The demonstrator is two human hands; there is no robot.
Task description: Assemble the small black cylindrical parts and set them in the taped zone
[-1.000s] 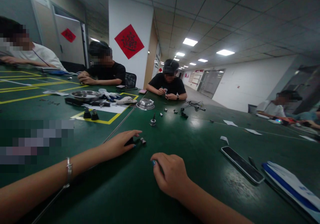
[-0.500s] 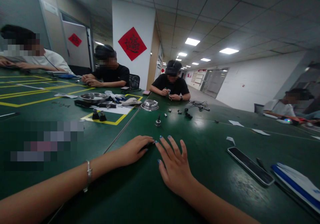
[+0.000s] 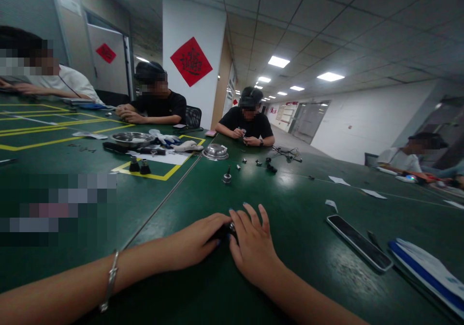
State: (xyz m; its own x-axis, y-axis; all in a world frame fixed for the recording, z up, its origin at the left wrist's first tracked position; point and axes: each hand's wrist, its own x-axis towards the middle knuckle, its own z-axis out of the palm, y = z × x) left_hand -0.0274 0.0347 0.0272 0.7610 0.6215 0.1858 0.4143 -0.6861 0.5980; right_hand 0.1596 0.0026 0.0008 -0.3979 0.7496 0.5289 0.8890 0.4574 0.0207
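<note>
Drawn nearer the body since the earlier frame, the left hand (image 3: 201,240) and right hand (image 3: 253,250) now meet around a small dark piece with a shiny end (image 3: 232,227). Both forearms angle inward; the left thumb and fingers pinch the piece, palm down. The right hand's index finger and thumb flank the shiny end, its other fingers raised and spread; whether it grips is unclear. Beyond, a metal part (image 3: 226,176) stands on the green surface (image 3: 290,209), a phone (image 3: 358,243) lies rightward, and a red diamond poster (image 3: 191,62) marks a white column (image 3: 188,18).
</note>
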